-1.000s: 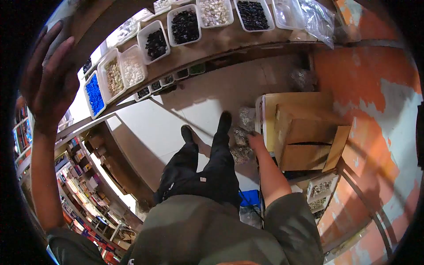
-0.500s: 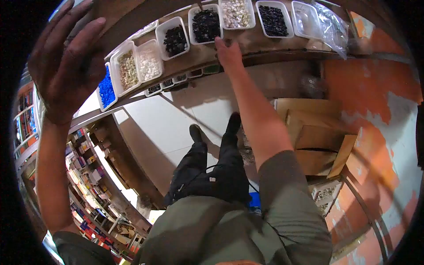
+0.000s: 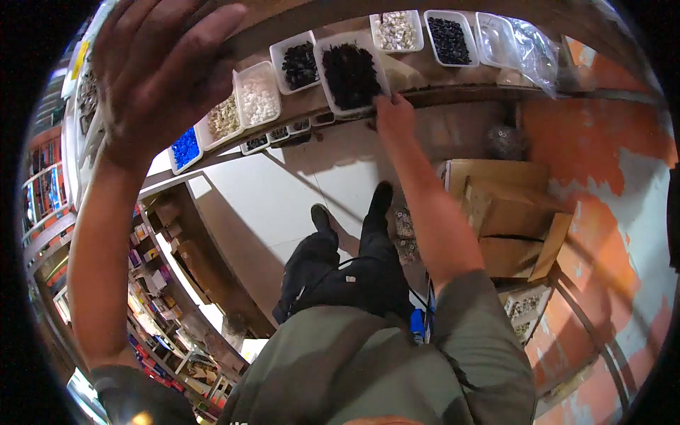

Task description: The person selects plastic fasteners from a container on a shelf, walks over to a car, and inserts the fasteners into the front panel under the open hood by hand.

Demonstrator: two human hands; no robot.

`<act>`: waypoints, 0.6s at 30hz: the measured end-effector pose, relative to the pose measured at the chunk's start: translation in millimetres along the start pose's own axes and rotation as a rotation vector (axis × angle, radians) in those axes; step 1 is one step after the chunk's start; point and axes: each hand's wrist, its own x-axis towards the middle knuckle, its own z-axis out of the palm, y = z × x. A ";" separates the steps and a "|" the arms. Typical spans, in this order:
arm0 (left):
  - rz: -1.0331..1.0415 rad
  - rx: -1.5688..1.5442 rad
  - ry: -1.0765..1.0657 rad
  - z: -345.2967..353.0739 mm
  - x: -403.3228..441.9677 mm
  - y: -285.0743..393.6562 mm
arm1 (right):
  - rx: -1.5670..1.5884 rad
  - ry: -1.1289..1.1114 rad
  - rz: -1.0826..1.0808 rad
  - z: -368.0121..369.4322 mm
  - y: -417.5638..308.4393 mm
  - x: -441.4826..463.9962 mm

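Right now, your right hand (image 3: 395, 113) has its fingers drawn in narrow at the lower right corner of the large tub (image 3: 352, 76), gripping it by the rim. The tub sits in the upper middle of the frame, up and to the left of that hand, so the hand meets it at a corner and most of it lies beyond your fingertips. Its long axis runs mostly up and down the frame, with the lower end leaning a little to the right. One short end points down the frame toward your feet, reaching the front edge of the shelf (image 3: 425, 78); dark pieces (image 3: 348, 74) fill it.

Just left of it you have a smaller tub of black pieces (image 3: 296, 64), then, down along the shelf, tubs of white pieces (image 3: 259, 95), beige pieces (image 3: 224, 119) and blue pieces (image 3: 185, 149). To its right come a tub of pale pieces (image 3: 397, 32), another black-filled tub (image 3: 448, 39), a clear tub (image 3: 496, 39) and a crumpled plastic bag (image 3: 533, 57).

Your left hand (image 3: 166, 81) is raised in the upper left, fingers loosely bent and partly apart, well apart from the large tub. The cardboard box (image 3: 513, 219) stands right of your right forearm.
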 end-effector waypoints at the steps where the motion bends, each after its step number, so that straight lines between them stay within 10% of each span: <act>1: 0.002 0.007 0.026 -1.7 5.9 4.7 | 0.184 -0.095 0.045 -18.7 -11.5 -32.6; 10: 0.041 0.076 0.316 -13.0 -0.8 8.6 | 0.198 -0.360 0.107 -122.5 -104.2 -231.5; 18: -0.505 -0.842 0.656 -80.7 -155.1 23.4 | 0.138 -0.342 0.051 -73.9 -179.6 -370.0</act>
